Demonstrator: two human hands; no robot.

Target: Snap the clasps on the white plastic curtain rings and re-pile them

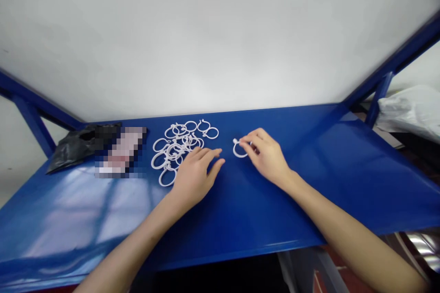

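Note:
A pile of several white plastic rings [178,146] lies on the blue shelf [309,183], left of centre. My left hand [195,176] rests flat beside the pile with its fingers stretched out, touching the nearest rings and holding nothing. A single white ring [238,149] lies apart to the right. My right hand [266,155] pinches this ring with thumb and fingertips against the shelf.
A black plastic bag [77,146] lies at the shelf's back left, with a blurred-out flat item [120,153] next to it. Blue frame posts [378,96] rise at both sides. A white wall stands behind. White bags [412,109] sit off to the right.

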